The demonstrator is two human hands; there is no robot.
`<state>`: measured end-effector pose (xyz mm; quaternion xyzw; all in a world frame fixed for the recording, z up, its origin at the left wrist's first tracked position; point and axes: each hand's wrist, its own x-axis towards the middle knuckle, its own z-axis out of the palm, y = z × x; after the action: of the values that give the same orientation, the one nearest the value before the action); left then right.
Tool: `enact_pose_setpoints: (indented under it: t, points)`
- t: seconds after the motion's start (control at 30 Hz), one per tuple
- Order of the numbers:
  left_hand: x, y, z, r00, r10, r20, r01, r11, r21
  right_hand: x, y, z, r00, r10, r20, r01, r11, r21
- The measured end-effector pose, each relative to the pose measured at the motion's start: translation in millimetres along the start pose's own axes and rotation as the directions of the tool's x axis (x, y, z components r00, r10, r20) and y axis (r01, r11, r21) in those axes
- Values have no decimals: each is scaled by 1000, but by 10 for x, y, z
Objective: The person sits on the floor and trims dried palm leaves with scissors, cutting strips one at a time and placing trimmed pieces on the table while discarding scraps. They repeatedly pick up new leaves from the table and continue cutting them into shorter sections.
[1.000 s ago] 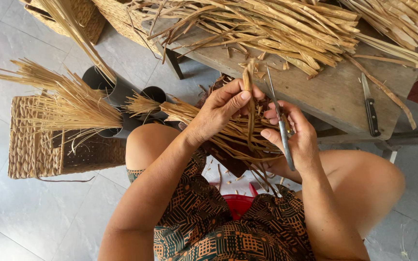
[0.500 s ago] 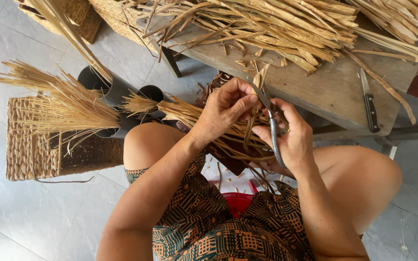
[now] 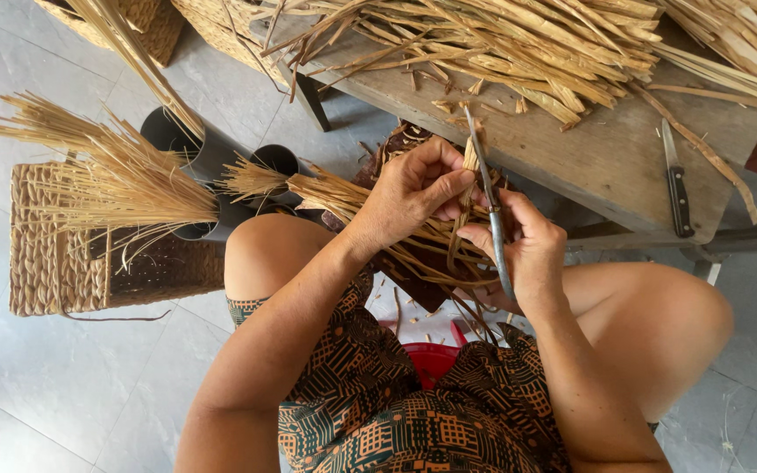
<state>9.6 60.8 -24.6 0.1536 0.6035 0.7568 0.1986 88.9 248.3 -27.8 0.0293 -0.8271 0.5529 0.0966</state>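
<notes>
My left hand [image 3: 413,188] pinches the top of a dried straw strip [image 3: 463,206] that loops down over my lap. My right hand [image 3: 527,250] grips a pair of metal scissors [image 3: 490,210], blades pointing up at the strip's upper end, right beside the left fingers. Under both hands lies a bundle of dry straw strips [image 3: 370,206] across my knees, with a dark woven piece [image 3: 400,140] behind it.
A wooden table [image 3: 606,158] ahead carries a heap of straw [image 3: 519,44] and a black-handled knife [image 3: 676,180]. Grey tubes [image 3: 212,162] holding straw bunches and a woven basket [image 3: 54,254] stand on the tiled floor at left. A red object [image 3: 431,359] sits between my legs.
Both hands stayed together at the strip. The scissors swung from lower right up to the strip's top end, and the strip end has bent lower.
</notes>
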Motion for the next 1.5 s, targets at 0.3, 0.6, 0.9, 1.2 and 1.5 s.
enact_pose_setpoints:
  t: [0.3,0.6,0.9,1.2,1.5]
  points:
    - [-42,140,-397,987,117,-113,-150,925,-348,110,678,234,986,108,126,-142,941,307]
    - [-129,349,-527,991,45,124,50,738,-673,-57,1019,1124,851,296,434,-286,954,-91]
    - [-101,275,-550,996,-22,85,69,793,-605,-292,1108,1422,833,283,476,-95,920,-380]
    - [-92,301,-685,991,-121,-47,86,882,-464,-175,1053,1156,889,66,454,-78,997,8]
    - [-20,172,-845,940,-186,-286,113,960,-256,-114,684,270,988,-101,114,51,924,379]
